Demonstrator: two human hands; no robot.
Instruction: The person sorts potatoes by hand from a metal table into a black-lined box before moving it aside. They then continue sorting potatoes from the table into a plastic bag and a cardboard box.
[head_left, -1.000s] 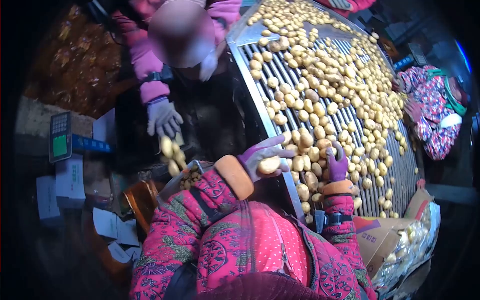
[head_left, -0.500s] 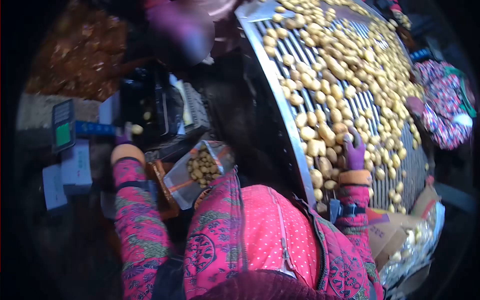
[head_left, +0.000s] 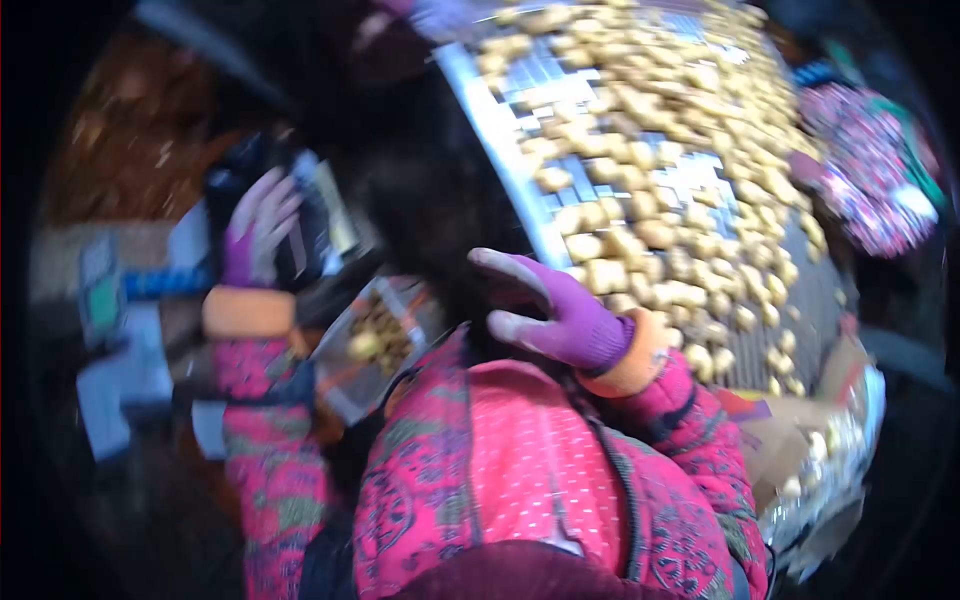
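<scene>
Potatoes (head_left: 655, 235) cover a slatted metal sorting table at the right. My right hand (head_left: 550, 310), in a purple and grey glove, is off the table's near-left edge. Its thumb and fingers are apart, and nothing shows between them. My left hand (head_left: 262, 228), gloved alike, stretches its fingers over a dark plastic-lined container (head_left: 315, 225) at the left; I see nothing in it. Between my arms stands a clear-lined crate (head_left: 345, 395) holding small potatoes (head_left: 385, 335). One larger, paler potato (head_left: 362, 347) appears in or just above it; blur hides which.
A device with a green screen (head_left: 102, 300) and white boxes (head_left: 145, 355) are at the left. A plastic bag of potatoes (head_left: 825, 450) lies lower right. Another person in a patterned sleeve (head_left: 870, 170) is across the table, and a blurred person's purple sleeve (head_left: 440, 15) shows above.
My right hand has left the potatoes and swung left, clear of the table. My left hand has moved up and spread out, without the potato near its fingers. A paler potato now appears at the crate.
</scene>
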